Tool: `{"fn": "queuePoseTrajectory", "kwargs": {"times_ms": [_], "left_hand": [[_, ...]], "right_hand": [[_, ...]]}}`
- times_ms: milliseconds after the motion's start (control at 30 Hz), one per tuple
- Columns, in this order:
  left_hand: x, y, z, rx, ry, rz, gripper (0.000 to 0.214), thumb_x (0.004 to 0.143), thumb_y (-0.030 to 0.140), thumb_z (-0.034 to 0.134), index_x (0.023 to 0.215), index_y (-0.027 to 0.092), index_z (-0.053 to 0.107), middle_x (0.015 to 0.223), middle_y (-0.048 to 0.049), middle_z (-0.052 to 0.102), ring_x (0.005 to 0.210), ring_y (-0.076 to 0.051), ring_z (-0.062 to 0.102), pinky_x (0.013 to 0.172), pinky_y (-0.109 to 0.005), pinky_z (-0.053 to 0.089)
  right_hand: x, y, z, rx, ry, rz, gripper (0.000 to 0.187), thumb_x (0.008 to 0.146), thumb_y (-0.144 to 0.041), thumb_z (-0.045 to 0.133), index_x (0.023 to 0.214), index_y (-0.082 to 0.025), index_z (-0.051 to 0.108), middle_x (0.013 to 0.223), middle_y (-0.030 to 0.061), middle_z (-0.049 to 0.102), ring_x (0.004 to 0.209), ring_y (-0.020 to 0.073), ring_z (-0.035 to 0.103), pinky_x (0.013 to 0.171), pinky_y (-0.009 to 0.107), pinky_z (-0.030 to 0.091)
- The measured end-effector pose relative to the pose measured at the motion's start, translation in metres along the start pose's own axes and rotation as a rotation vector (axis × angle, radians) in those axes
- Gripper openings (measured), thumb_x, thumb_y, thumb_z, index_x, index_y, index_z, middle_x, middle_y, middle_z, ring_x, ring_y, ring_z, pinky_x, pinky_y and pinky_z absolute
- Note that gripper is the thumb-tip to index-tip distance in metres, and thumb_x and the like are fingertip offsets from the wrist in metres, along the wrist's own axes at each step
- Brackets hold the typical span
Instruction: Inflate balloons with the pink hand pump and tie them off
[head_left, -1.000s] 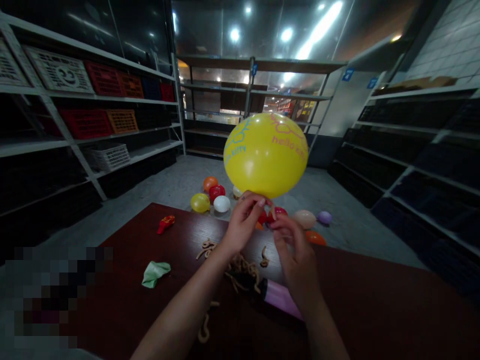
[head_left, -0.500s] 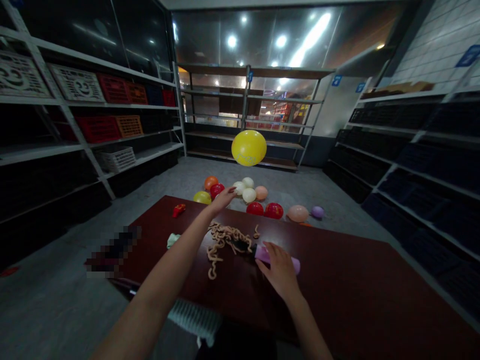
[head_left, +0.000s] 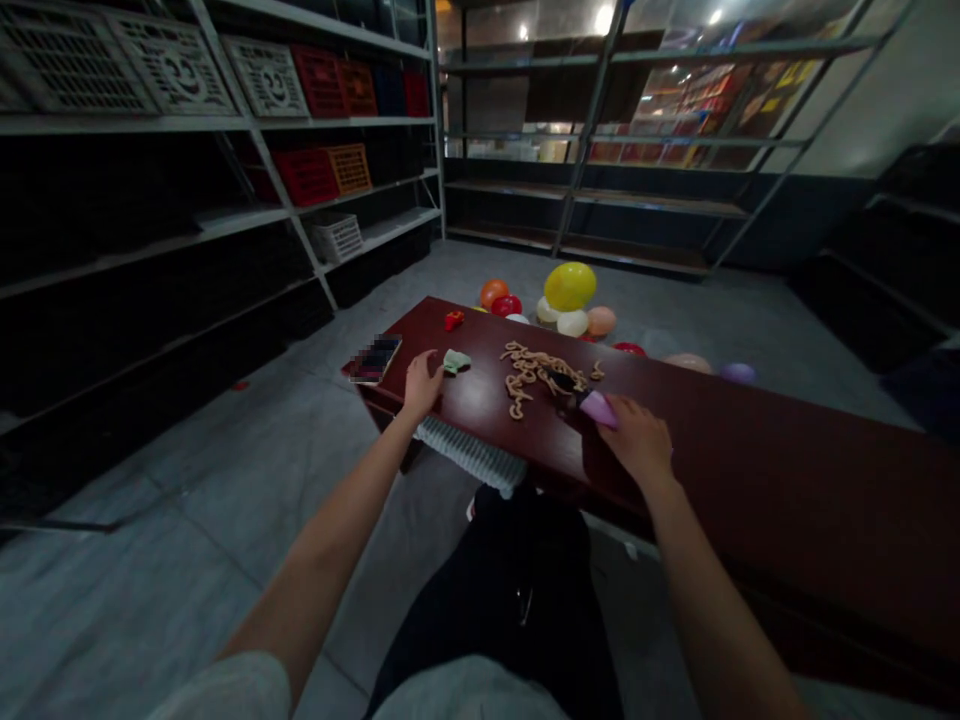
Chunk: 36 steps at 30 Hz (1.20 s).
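Observation:
My right hand [head_left: 639, 435] lies closed around the purple body of a balloon pump [head_left: 599, 408], whose black end points left. That end rests against a tangle of beige cord-like strands [head_left: 519, 375] on the dark red-brown table [head_left: 480, 400]. My left hand [head_left: 424, 383] hovers near the table's left part, fingers apart and holding nothing. Just right of its fingertips is a small pile of pale green, limp balloons [head_left: 456, 362]. Farther back sits a small pile of red, limp balloons [head_left: 454, 320]. A big yellow inflated balloon [head_left: 570, 287] appears just above white balloons [head_left: 572, 323] beyond the table.
A blurred-out dark flat object [head_left: 376, 359] lies at the table's left corner. Orange [head_left: 494, 293], peach [head_left: 601, 320] and purple [head_left: 738, 373] balloons are on the floor behind. A pale knitted stool or seat cover [head_left: 472, 453] shows under the front edge. Shelves with crates [head_left: 337, 238] line the left.
The yellow balloon has dropped from mid-air toward the floor balloons. My left hand has pulled back to the left, beside the green balloons. The view has tilted down and turned left.

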<state>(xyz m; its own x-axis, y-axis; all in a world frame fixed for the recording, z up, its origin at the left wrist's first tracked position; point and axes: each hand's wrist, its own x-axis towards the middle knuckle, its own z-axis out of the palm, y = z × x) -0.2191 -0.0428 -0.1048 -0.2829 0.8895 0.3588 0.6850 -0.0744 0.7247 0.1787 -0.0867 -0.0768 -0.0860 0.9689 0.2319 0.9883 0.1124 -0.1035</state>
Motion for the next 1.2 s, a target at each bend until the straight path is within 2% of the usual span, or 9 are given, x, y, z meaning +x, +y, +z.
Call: {"fn": "queuePoseTrajectory", "kwargs": {"times_ms": [133,233,367,467,633,767,900,1067,1200], "left_hand": [[-0.001,-0.004,0.007,0.072,-0.116,-0.101,0.061,0.088,0.024,0.066,0.146,0.017,0.05,0.146,-0.0164,0.056,0.135,-0.029,0.051,0.113,-0.043,0.037],[0.008,0.004,0.023,0.147,-0.121,-0.194,0.064,0.089,0.037,0.066,0.149,0.022,0.049,0.146,-0.0158,0.057,0.135,-0.036,0.049,0.109,-0.053,0.035],[0.018,0.009,0.036,0.24,-0.144,-0.195,0.042,0.089,0.047,0.064,0.124,0.026,0.071,0.133,-0.0131,0.067,0.128,-0.036,0.054,0.107,-0.052,0.034],[0.018,0.002,0.036,0.114,-0.151,-0.185,0.04,0.094,0.055,0.055,0.113,0.026,0.075,0.121,-0.0079,0.073,0.117,-0.03,0.062,0.102,-0.042,0.039],[0.009,-0.001,0.034,-0.345,-0.196,-0.157,0.035,0.097,0.044,0.056,0.102,0.017,0.077,0.103,-0.0072,0.076,0.095,-0.021,0.068,0.084,-0.028,0.048],[0.003,0.026,0.046,-0.914,-0.183,-0.421,0.023,0.098,0.033,0.057,0.1,0.015,0.071,0.09,-0.0057,0.073,0.071,-0.012,0.065,0.069,-0.024,0.052],[-0.007,0.061,0.064,-1.461,-0.22,-0.6,0.011,0.096,0.013,0.057,0.101,0.014,0.067,0.095,-0.0048,0.073,0.077,-0.007,0.068,0.075,-0.017,0.055],[-0.029,0.084,0.085,-1.641,-0.324,-0.745,0.038,0.094,-0.004,0.042,0.121,0.009,0.065,0.113,-0.0121,0.074,0.104,-0.01,0.071,0.092,-0.015,0.055],[-0.036,0.093,0.088,-1.674,-0.37,-0.715,0.038,0.099,0.004,0.043,0.131,0.014,0.062,0.124,-0.012,0.072,0.115,-0.014,0.069,0.094,-0.023,0.058]], "right_hand": [[0.003,-0.018,0.001,0.442,0.042,0.037,0.056,0.084,-0.037,0.066,0.138,-0.019,0.061,0.134,0.0135,0.066,0.116,0.0292,0.063,0.1,0.045,0.048],[0.006,-0.029,0.002,0.922,-0.028,0.193,0.053,0.076,-0.041,0.075,0.124,-0.018,0.069,0.118,0.0099,0.075,0.1,0.0254,0.069,0.089,0.04,0.055],[-0.003,-0.035,0.006,1.438,-0.233,0.432,0.041,0.079,-0.049,0.072,0.108,-0.019,0.072,0.09,0.0066,0.078,0.073,0.0196,0.07,0.062,0.03,0.058],[-0.013,-0.035,0.012,1.669,-0.331,0.462,0.042,0.087,-0.054,0.061,0.106,-0.018,0.071,0.088,0.0065,0.077,0.061,0.0148,0.067,0.052,0.025,0.057],[-0.015,-0.03,0.02,1.765,-0.313,0.448,0.041,0.091,-0.053,0.055,0.111,-0.019,0.069,0.092,0.0057,0.078,0.06,0.0129,0.068,0.05,0.021,0.057],[-0.012,-0.028,0.021,1.829,-0.343,0.439,0.042,0.091,-0.053,0.059,0.113,-0.019,0.069,0.095,0.0054,0.078,0.061,0.012,0.069,0.052,0.02,0.059],[-0.013,-0.03,0.017,1.864,-0.326,0.47,0.038,0.093,-0.048,0.055,0.112,-0.017,0.068,0.096,0.0054,0.078,0.062,0.0113,0.069,0.055,0.019,0.06],[-0.017,-0.032,0.016,1.866,-0.299,0.446,0.035,0.094,-0.045,0.055,0.111,-0.017,0.068,0.098,0.0059,0.078,0.065,0.0115,0.07,0.059,0.02,0.061],[-0.018,-0.031,0.018,1.854,-0.296,0.413,0.036,0.094,-0.045,0.055,0.111,-0.016,0.068,0.099,0.0064,0.078,0.066,0.0117,0.069,0.059,0.02,0.06]]}}
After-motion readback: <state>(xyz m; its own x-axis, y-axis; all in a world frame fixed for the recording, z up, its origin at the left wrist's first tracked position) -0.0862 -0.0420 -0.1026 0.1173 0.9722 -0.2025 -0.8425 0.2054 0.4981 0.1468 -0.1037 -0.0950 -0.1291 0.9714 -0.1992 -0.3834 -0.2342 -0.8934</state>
